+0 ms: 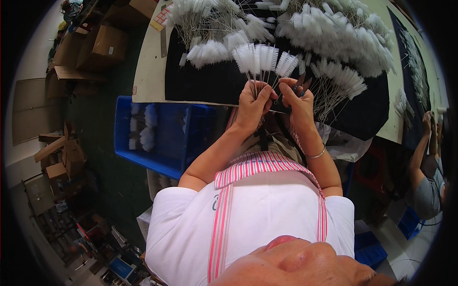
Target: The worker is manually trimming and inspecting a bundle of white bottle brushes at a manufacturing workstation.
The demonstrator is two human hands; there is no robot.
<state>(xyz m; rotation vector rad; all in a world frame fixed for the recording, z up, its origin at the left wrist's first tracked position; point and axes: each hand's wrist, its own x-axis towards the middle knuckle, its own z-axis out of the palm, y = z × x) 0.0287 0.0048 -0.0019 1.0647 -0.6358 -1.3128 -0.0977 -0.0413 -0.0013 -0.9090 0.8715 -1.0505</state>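
Fanned out in my left hand (pixel 254 104) is a bunch of white-bristled tube brushes (pixel 256 58), its fingers closed round their thin wire stems. Close beside it, my right hand (pixel 299 102) is closed on a small pair of scissors (pixel 302 86) with dark blades and blue handles. One or more brush heads (pixel 286 64) stand just above the right fingertips; I cannot tell which hand has their stems. Both hands are over the near edge of the table, in front of a black cloth (pixel 200 88).
Large piles of white brushes (pixel 334 38) cover the table's far side, with a loose bundle (pixel 338 83) at right. A blue bin (pixel 157 159) holding brushes stands left of me. Cardboard boxes (pixel 102 47) line the left. Another person's arm (pixel 420 157) shows at far right.
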